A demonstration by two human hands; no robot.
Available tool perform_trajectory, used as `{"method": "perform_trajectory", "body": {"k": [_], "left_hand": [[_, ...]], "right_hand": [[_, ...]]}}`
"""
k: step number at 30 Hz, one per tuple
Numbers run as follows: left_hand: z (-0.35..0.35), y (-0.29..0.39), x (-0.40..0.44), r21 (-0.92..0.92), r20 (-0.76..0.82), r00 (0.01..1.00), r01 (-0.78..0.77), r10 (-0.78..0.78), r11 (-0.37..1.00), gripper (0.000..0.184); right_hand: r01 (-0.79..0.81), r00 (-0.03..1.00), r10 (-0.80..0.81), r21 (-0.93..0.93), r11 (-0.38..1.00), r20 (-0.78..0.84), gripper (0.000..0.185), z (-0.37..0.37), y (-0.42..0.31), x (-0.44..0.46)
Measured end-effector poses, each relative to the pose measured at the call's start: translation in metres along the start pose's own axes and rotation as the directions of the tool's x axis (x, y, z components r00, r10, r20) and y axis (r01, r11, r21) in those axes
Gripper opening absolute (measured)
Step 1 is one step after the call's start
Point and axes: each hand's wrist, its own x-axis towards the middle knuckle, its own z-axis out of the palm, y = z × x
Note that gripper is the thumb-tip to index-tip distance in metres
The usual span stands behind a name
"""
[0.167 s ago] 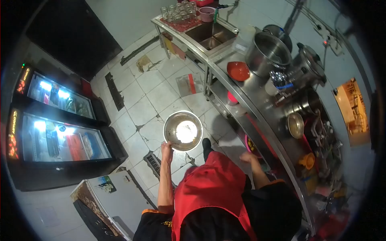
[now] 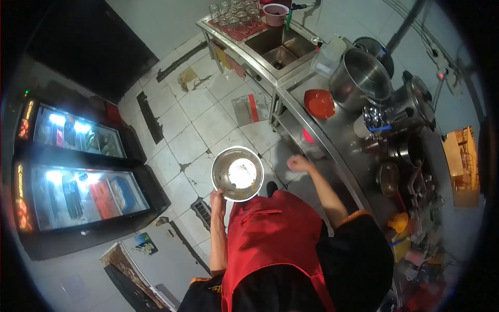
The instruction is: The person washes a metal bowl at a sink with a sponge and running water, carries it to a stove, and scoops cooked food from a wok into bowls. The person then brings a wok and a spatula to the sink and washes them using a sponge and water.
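My left hand (image 2: 218, 200) is closed on the near left rim of a round metal bowl (image 2: 221, 165). The bowl hangs over the tiled floor in front of my red apron (image 2: 270, 229), and its stained inside with a bright glare spot faces up. My right hand (image 2: 298, 163) is out in front, to the right of the bowl and apart from it, near the edge of the steel counter (image 2: 343, 165). Its fingers are curled in, with no object showing from them. A dark shoe (image 2: 271, 188) shows just past the apron.
Two glass-door fridges (image 2: 88, 197) and a white refrigerator (image 2: 174, 260) stand left. Along the right, the counter holds a red dish (image 2: 319, 103), a large pot (image 2: 361, 78) and other cookware. Ahead are a sink (image 2: 280, 49) and several glasses (image 2: 234, 15). A floor grate (image 2: 201, 212) lies left of me.
My right hand has swung forward from beside the lower shelf to level with the bowl. The view has shifted slightly forward; my left hand still grips the bowl.
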Motion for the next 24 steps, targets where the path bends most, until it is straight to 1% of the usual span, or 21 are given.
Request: {"method": "perform_trajectory", "body": {"k": [1, 2, 3, 4, 5, 6, 7, 8, 9, 10, 11, 13, 14, 15, 16, 18, 19, 21, 22, 23, 24], "left_hand": [[-0.031, -0.001, 0.019, 0.041, -0.005, 1.0, 0.012, -0.012, 0.999, 0.026], [-0.034, 0.003, 0.037, 0.047, -0.005, 1.0, 0.021, -0.021, 0.999, 0.026], [-0.033, 0.009, 0.055, 0.053, -0.042, 0.999, 0.02, -0.018, 0.998, 0.023], [-0.036, 0.015, 0.074, 0.063, -0.081, 0.997, 0.021, -0.016, 0.998, 0.021], [-0.049, 0.015, 0.102, 0.087, -0.103, 0.994, 0.039, -0.03, 0.995, 0.02], [-0.045, 0.028, 0.125, 0.102, -0.099, 0.994, 0.051, -0.041, 0.993, 0.02], [-0.037, 0.044, 0.148, 0.094, -0.095, 0.995, 0.012, -0.003, 0.995, 0.02], [-0.029, 0.061, 0.175, 0.084, -0.085, 0.996, -0.029, 0.037, 0.996, 0.02], [-0.021, 0.079, 0.206, 0.119, -0.058, 0.998, -0.021, 0.028, 0.993, 0.021], [-0.011, 0.102, 0.241, 0.13, -0.042, 0.999, -0.008, 0.013, 0.992, 0.021], [-0.002, 0.122, 0.275, 0.208, -0.01, 1.0, 0.004, -0.002, 0.978, 0.023], [0.028, 0.151, 0.345, 0.293, 0.076, 0.997, -0.014, -0.008, 0.956, 0.026], [0.047, 0.169, 0.381, 0.317, 0.135, 0.991, -0.045, 0.002, 0.947, 0.028], [0.066, 0.201, 0.394, 0.399, 0.187, 0.982, -0.054, -0.024, 0.915, 0.025], [0.088, 0.235, 0.403, 0.459, 0.226, 0.973, -0.076, -0.034, 0.885, 0.022], [0.088, 0.296, 0.428, 0.587, 0.125, 0.992, -0.066, -0.01, 0.807, 0.022], [0.087, 0.326, 0.441, 0.551, 0.127, 0.99, -0.026, -0.053, 0.834, 0.02], [0.114, 0.382, 0.462, 0.544, 0.217, 0.975, -0.077, -0.051, 0.835, 0.033], [0.129, 0.395, 0.477, 0.519, 0.267, 0.962, -0.086, -0.065, 0.85, 0.038], [0.112, 0.398, 0.509, 0.576, 0.304, 0.952, -0.155, -0.034, 0.802, 0.042], [0.138, 0.414, 0.518, 0.644, 0.3, 0.953, -0.168, -0.044, 0.747, 0.039]], "right_hand": [[-0.011, 0.999, 0.002, 0.256, 0.967, 0.034, 0.007, -0.019, -0.044, 0.042], [0.028, 1.0, -0.023, 0.385, 0.922, -0.019, 0.006, -0.05, -0.072, 0.081], [0.076, 0.997, -0.067, 0.315, 0.946, -0.039, 0.008, -0.081, -0.088, 0.121], [0.112, 0.993, -0.097, 0.332, 0.936, -0.063, 0.01, -0.117, -0.115, 0.154], [0.095, 0.991, -0.046, 0.415, 0.905, -0.128, 0.011, -0.15, -0.145, 0.181], [0.22, 0.969, -0.152, 0.409, 0.885, -0.192, 0.011, -0.18, -0.149, 0.216], [0.344, 0.931, -0.256, 0.391, 0.853, -0.261, 0.013, -0.211, -0.154, 0.251], [0.392, 0.878, -0.27, 0.271, 0.879, -0.394, 0.015, -0.243, -0.166, 0.28], [0.41, 0.809, -0.284, 0.148, 0.9, -0.515, 0.018, -0.273, -0.179, 0.302], [0.401, 0.771, -0.209, 0.202, 0.894, -0.602, 0.019, -0.306, -0.19, 0.32], [0.391, 0.729, -0.129, 0.255, 0.884, -0.672, 0.02, -0.336, -0.193, 0.337], [0.418, 0.503, -0.17, 0.066, 0.906, -0.848, 0.028, -0.401, -0.204, 0.369], [0.217, 0.169, -0.453, -0.415, 0.883, -0.875, 0.034, -0.447, -0.214, 0.383], [-0.136, -0.055, -0.73, -0.719, 0.681, -0.681, 0.04, -0.486, -0.22, 0.392], [-0.165, -0.074, -0.609, -0.593, 0.789, -0.79, 0.048, -0.538, -0.224, 0.417], [-0.308, 0.04, -0.466, -0.455, 0.836, -0.884, 0.058, -0.599, -0.262, 0.434], [-0.395, 0.07, -0.376, -0.372, 0.84, -0.924, 0.064, -0.62, -0.267, 0.444], [-0.545, 0.107, -0.207, -0.231, 0.806, -0.972, 0.076, -0.649, -0.267, 0.46], [-0.616, 0.12, -0.136, -0.181, 0.766, -0.983, 0.082, -0.655, -0.263, 0.461], [-0.673, 0.13, -0.085, -0.151, 0.724, -0.988, 0.088, -0.665, -0.257, 0.466], [-0.725, 0.154, -0.039, -0.14, 0.675, -0.987, 0.094, -0.668, -0.249, 0.471]]}}
